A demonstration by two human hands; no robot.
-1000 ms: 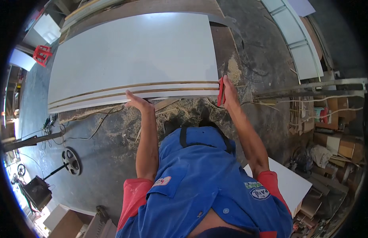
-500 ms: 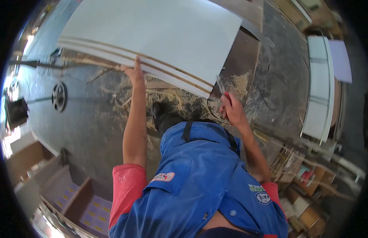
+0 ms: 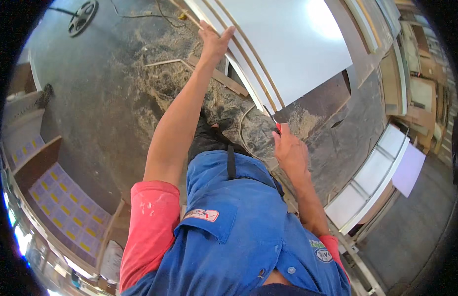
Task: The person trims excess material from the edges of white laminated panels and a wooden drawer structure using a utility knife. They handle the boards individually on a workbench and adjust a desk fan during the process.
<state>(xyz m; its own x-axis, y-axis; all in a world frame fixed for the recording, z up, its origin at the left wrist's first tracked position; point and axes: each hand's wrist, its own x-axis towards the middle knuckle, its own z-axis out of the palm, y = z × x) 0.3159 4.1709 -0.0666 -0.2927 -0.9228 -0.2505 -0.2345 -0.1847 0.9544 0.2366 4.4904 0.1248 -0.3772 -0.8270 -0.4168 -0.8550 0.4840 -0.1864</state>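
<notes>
A large white panel [image 3: 298, 47] with brown strips [image 3: 244, 44] along its near side fills the upper middle. My left hand [image 3: 216, 40] grips its near-left edge, thumb on top across the outer strip and fingers at the edge. Near the panel's closest corner, my right hand [image 3: 290, 148] is closed round a red-handled tool [image 3: 278, 127] with a narrow, dark metal blade. The blade points up-left to that corner; whether it touches cannot be made out. Most of the handle is hidden in my fingers.
Sawdust [image 3: 165, 89] and a wooden offcut [image 3: 221, 79] lie on the floor by my feet. A cable [image 3: 245, 130] curves there. White framed panels [image 3: 369, 175] lie at right; an open wooden box with a patterned bottom [image 3: 71, 207] stands at lower left.
The view has turned, so the panel now slants more steeply and sits further right. My right hand has brought the tool's blade from beside the panel to its near corner. My left hand still holds the edge.
</notes>
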